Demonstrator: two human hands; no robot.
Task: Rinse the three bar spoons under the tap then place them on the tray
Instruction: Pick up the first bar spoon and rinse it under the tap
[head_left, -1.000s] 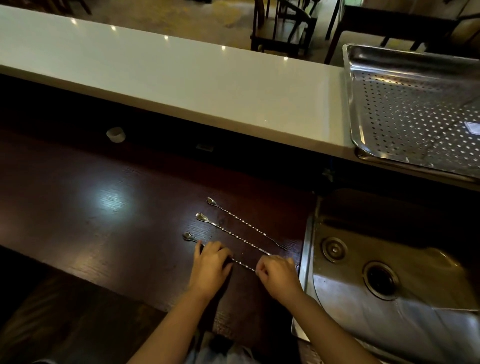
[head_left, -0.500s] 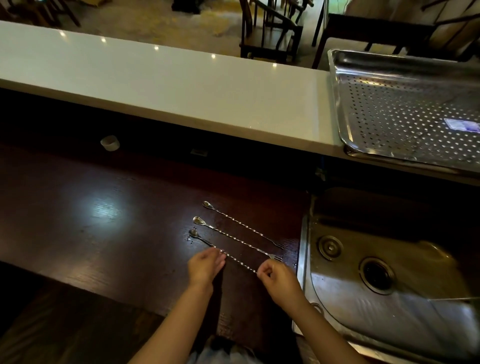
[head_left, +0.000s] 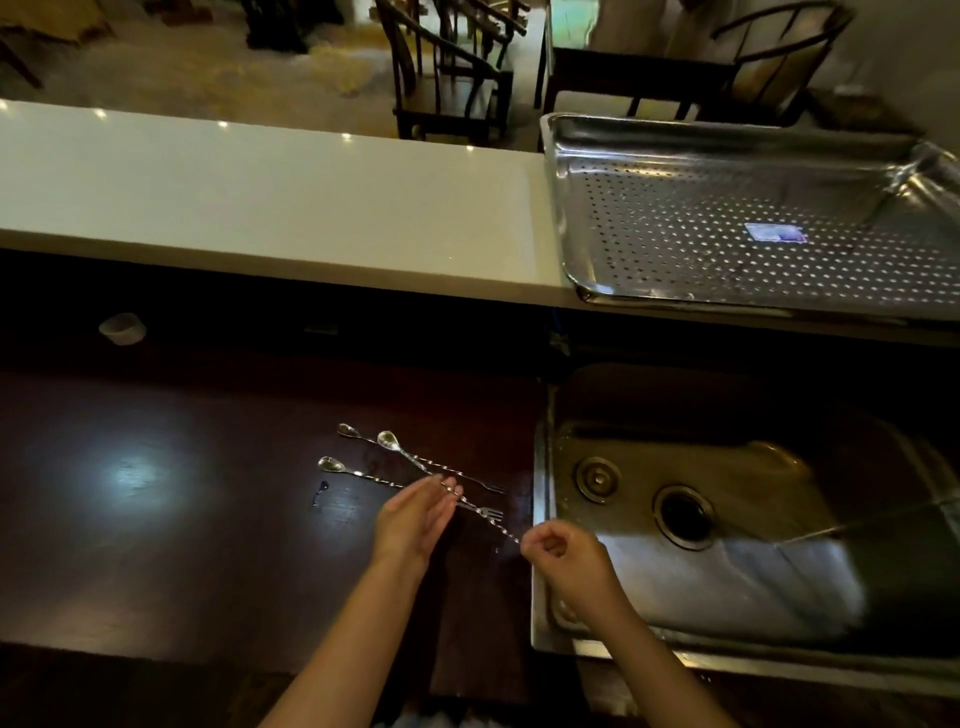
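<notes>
Three long twisted steel bar spoons lie on the dark wooden counter (head_left: 208, 519), just left of the sink. My right hand (head_left: 563, 558) pinches the fork end of one bar spoon (head_left: 388, 440), which is raised at a slant and crosses the other two. The far spoon (head_left: 347, 430) and the near spoon (head_left: 331, 464) rest flat on the wood. My left hand (head_left: 415, 514) is open with its fingers straight, and the fingertips touch the raised spoon's shaft. The perforated steel tray (head_left: 566, 218) sits on the white upper counter at the back right. No tap is in view.
A steel sink (head_left: 779, 582) with a dark drain fills the right side below the tray. The white counter (head_left: 260, 208) runs along the back. A small white cup (head_left: 122, 328) stands at the far left of the dark counter. Chairs stand beyond.
My right hand has lifted the near spoon's end and swung it so it crosses the other two. My left hand has opened and moved right along the shaft. The view has tilted up.
</notes>
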